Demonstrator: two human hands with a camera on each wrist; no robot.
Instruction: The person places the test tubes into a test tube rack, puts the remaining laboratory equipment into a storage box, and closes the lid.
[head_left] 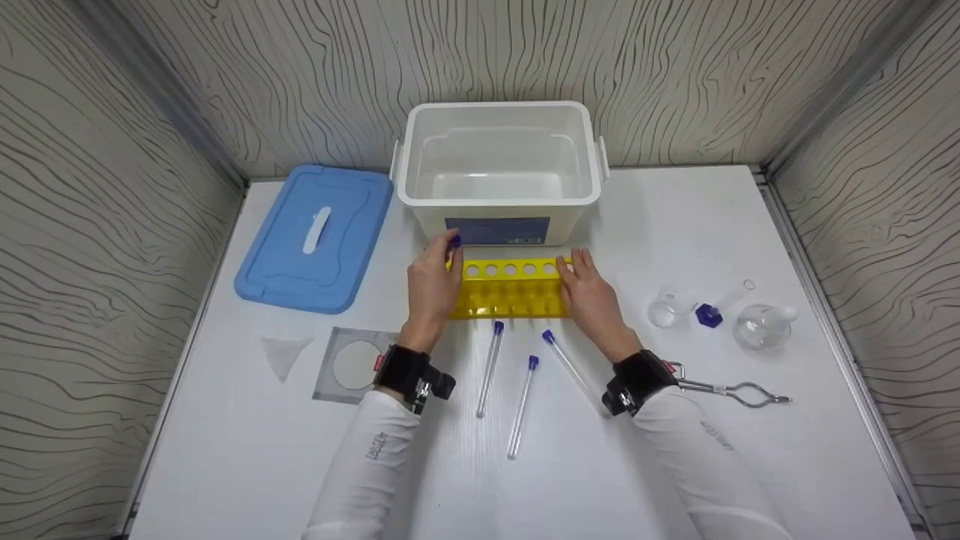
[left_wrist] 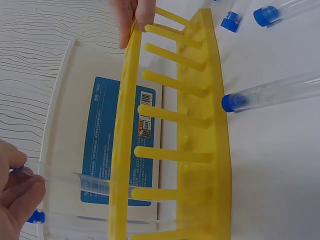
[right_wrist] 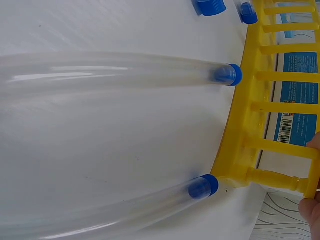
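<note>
A yellow test tube rack (head_left: pixel 510 296) stands in front of the white box. My left hand (head_left: pixel 435 281) is at its left end, pinching a clear test tube (left_wrist: pixel 95 186) near its blue cap, with the tube passing down through the rack's top. Beside it, another capped tube (left_wrist: pixel 75 225) stands in the rack. At the other end, my right hand (head_left: pixel 592 300) grips the rack's top edge between thumb and fingers. Three blue-capped test tubes (head_left: pixel 489 371), (head_left: pixel 523 409), (head_left: pixel 576 371) lie on the table before the rack, caps toward it.
Behind the rack is an open white box (head_left: pixel 499 202), with its blue lid (head_left: pixel 311 247) to the left. Filter paper (head_left: pixel 356 366) and a white cone (head_left: pixel 283 356) lie left. Flasks (head_left: pixel 761 328), (head_left: pixel 665 309), a blue-based cylinder (head_left: pixel 709 315) and metal tongs (head_left: pixel 739 391) lie right.
</note>
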